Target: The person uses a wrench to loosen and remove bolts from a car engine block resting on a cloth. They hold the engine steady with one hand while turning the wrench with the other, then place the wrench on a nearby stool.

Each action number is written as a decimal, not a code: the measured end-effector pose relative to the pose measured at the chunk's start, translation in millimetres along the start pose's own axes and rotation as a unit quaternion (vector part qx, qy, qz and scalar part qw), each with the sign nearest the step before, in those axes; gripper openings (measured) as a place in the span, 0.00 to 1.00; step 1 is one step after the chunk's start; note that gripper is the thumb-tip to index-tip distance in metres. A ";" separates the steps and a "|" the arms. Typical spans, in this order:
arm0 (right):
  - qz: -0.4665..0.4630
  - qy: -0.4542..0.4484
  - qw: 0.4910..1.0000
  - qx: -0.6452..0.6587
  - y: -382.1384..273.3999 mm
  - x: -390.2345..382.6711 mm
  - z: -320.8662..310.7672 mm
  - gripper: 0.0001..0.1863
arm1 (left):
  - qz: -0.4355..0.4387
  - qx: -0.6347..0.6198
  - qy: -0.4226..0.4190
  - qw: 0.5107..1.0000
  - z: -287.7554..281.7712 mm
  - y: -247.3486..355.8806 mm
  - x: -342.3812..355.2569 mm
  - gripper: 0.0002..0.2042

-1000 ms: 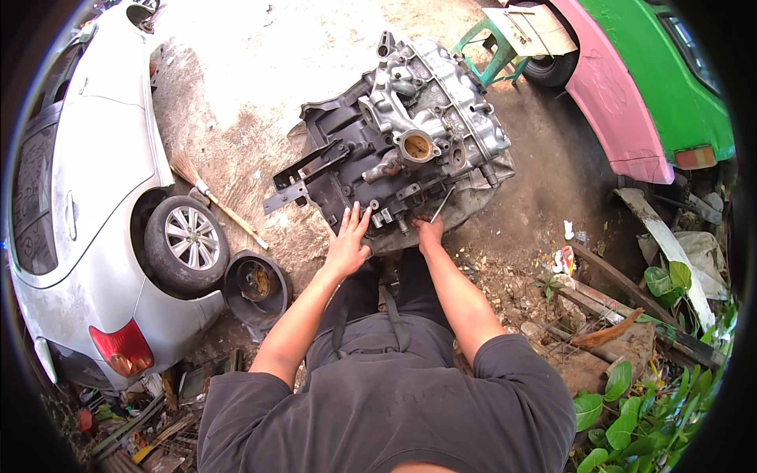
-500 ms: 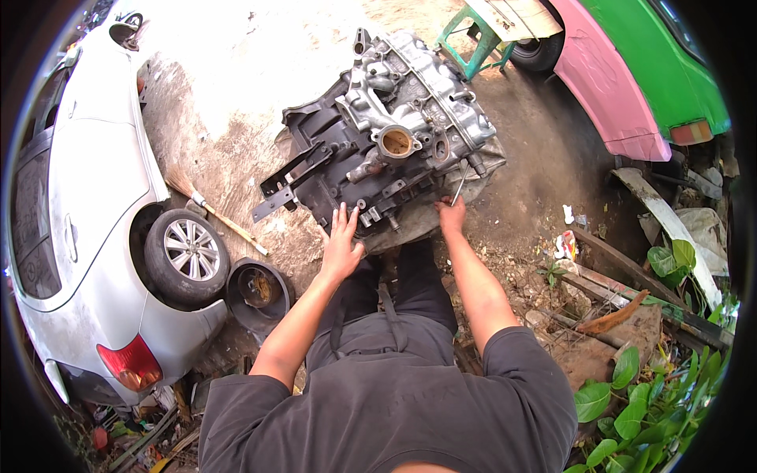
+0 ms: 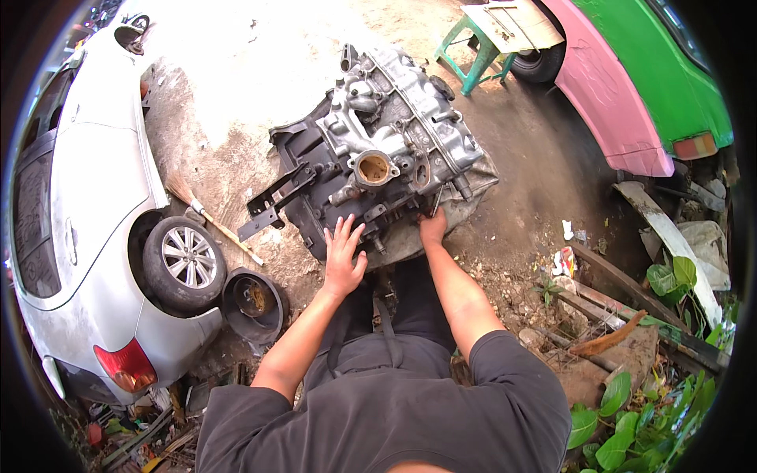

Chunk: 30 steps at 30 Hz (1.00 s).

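Observation:
A grey and black car engine (image 3: 398, 146) rests on a dark, crumpled cloth or sheet (image 3: 465, 206) in front of me. My left hand (image 3: 344, 258) is open, its fingers spread over the near edge of the engine, left of centre. On the near right side, my right hand (image 3: 432, 229) is closed around a thin metal rod-like tool (image 3: 438, 202). The tool points up toward the engine's side below a short pipe stub. Its exact kind and its lower part are hidden by my fingers. A round, open intake port (image 3: 374, 168) faces up between my hands.
On the left stand a silver car (image 3: 106, 236), a long-handled broom (image 3: 217, 217) and a black round tub (image 3: 254, 306). A green stool (image 3: 477, 67) bears a board at the far right, near a pink and green vehicle (image 3: 615, 94). Wood scraps (image 3: 623, 268) and leafy plants (image 3: 619, 426) lie right.
My right hand has moved in closer to the engine, and less of the tool shows. My left hand has shifted right along the near edge. The whole view has shifted slightly.

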State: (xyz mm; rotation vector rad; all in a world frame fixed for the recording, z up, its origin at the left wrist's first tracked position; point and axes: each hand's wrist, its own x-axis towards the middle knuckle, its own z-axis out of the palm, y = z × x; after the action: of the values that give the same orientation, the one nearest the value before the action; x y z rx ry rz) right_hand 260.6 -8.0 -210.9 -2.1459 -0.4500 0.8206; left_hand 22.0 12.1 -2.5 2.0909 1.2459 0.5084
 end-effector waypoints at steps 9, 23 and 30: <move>-0.022 0.045 0.998 -0.043 -19.4 -13.0 7.4 0.15 | -0.046 -0.019 0.030 0.998 -2.9 -20.6 -7.6 0.30; -0.010 0.040 0.999 0.018 2.5 -19.2 -33.3 0.15 | -0.052 -0.058 -0.016 0.997 -20.5 -21.7 -22.0 0.31; -0.012 0.033 0.972 0.234 -34.7 -78.6 -127.3 0.18 | 0.051 -0.117 -0.041 0.991 -26.1 6.5 -9.5 0.30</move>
State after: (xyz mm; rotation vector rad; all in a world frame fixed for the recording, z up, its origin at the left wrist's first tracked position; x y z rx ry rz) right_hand 288.7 -98.5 -90.0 -1.7194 -0.2187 0.7521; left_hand 5.5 10.2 20.7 1.9626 0.9858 0.5787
